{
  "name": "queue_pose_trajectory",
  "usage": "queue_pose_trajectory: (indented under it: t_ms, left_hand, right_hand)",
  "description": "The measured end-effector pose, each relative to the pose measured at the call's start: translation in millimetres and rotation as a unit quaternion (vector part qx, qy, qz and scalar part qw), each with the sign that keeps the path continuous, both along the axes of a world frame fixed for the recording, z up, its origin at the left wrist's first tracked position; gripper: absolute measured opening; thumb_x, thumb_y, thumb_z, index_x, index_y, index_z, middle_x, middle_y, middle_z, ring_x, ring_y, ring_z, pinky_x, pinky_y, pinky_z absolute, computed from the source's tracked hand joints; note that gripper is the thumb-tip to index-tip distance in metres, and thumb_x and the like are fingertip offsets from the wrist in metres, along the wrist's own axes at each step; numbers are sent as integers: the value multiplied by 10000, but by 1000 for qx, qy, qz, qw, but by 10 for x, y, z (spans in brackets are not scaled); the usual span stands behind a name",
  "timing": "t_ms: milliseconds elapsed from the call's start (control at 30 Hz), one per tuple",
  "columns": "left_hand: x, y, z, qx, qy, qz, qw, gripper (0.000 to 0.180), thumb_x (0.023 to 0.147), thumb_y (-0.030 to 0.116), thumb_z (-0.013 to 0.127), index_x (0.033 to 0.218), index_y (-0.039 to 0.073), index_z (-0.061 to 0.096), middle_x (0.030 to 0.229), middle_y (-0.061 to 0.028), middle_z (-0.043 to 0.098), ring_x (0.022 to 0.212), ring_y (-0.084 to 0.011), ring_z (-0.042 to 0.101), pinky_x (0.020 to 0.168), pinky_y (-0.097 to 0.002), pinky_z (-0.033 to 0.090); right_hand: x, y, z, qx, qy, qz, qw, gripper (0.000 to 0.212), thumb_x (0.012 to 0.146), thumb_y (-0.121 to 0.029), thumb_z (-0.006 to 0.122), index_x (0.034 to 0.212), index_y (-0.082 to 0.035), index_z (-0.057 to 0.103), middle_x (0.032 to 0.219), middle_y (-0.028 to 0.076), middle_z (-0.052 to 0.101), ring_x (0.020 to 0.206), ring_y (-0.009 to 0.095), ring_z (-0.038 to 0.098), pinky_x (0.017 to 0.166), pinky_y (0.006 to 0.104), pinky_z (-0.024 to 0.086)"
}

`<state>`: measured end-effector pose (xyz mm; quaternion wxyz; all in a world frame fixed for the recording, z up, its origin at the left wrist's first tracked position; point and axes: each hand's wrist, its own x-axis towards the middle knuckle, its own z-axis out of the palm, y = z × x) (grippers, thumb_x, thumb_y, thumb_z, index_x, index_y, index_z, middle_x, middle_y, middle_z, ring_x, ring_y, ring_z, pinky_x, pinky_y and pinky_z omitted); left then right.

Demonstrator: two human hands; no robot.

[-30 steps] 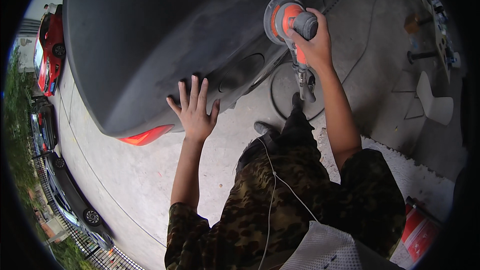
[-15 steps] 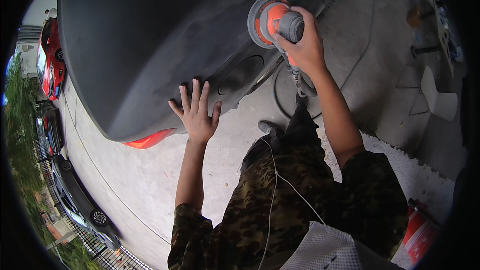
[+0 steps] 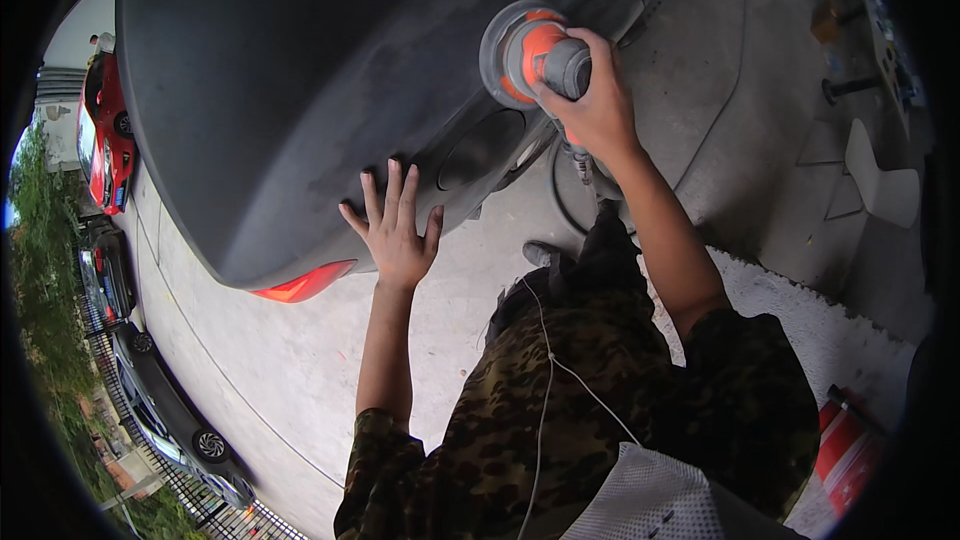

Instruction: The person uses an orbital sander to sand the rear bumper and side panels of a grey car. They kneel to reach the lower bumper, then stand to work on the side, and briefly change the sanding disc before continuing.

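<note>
My right hand (image 3: pixel 592 100) is wrapped round the body of an orange and grey disc sander (image 3: pixel 540 52). The sander's round pad is against the matte dark grey side panel of a car (image 3: pixel 330 100), above the round fuel flap (image 3: pixel 482 148). A hose (image 3: pixel 568 202) runs down from the sander's tail. My left hand (image 3: pixel 398 230) lies spread on the car's rear corner, fingers apart and holding nothing, between the fuel flap and the red tail light (image 3: pixel 305 282). The face of the sander's pad is hidden.
The hose curls on the concrete floor beside my shoe (image 3: pixel 540 253). A white chair (image 3: pixel 880 180) stands at the right, with a red and white container (image 3: pixel 845 450) at the lower right. Parked at the left are a red car (image 3: pixel 103 135) and dark cars (image 3: pixel 170 400).
My right hand and the sander have shifted slightly left and down along the panel. My left hand keeps its place on the car.
</note>
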<state>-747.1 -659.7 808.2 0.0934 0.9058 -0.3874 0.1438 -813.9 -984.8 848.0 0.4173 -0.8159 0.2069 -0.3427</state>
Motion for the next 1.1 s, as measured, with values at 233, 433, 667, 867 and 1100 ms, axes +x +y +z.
queue_pose_trajectory:
  t_ms: [233, 433, 667, 867, 1100]
  left_hand:
    - [17, -39, 20, -1, 1, -1, 1000, 663, 985, 408, 654, 1591, 188, 498, 1709, -69, 384, 1619, -404, 197, 1223, -693, -93]
    - [19, -12, 74, 8, 12, -9, 1000, 666, 981, 398, 654, 1590, 182, 495, 1713, -74, 376, 1625, -404, 178, 1226, -695, -84]
    - [25, -8, 77, 23, 19, -12, 999, 646, 964, 375, 671, 1569, 201, 525, 1715, -68, 373, 1622, -404, 187, 1224, -702, -69]
    - [11, -31, 133, 14, 30, -11, 999, 629, 960, 374, 669, 1556, 217, 541, 1718, -60, 368, 1623, -395, 191, 1221, -717, -42]
    - [7, -32, 171, 10, 31, -20, 999, 619, 938, 356, 697, 1526, 209, 572, 1695, -30, 410, 1610, -361, 244, 1226, -706, -4]
  right_hand:
    - [20, -84, 128, -21, 14, 34, 999, 745, 749, -189, 910, 1398, -119, 550, 1362, 148, 576, 1245, 374, 627, 1028, 458, 534]
    - [48, 376, 68, -36, 18, 51, 998, 778, 722, -191, 928, 1394, -125, 540, 1317, 174, 575, 1144, 414, 660, 950, 490, 568]
    - [189, -229, 218, -30, 6, -13, 999, 717, 771, -182, 894, 1398, -137, 548, 1311, 162, 586, 1182, 399, 643, 997, 469, 545]
    - [80, 456, 138, -81, 14, 84, 993, 768, 721, -187, 917, 1390, -157, 542, 1298, 141, 579, 1095, 413, 685, 885, 488, 600]
    - [155, -276, 199, -34, 16, -46, 998, 719, 780, -231, 894, 1399, -138, 538, 1330, 155, 590, 1192, 388, 657, 986, 467, 556]
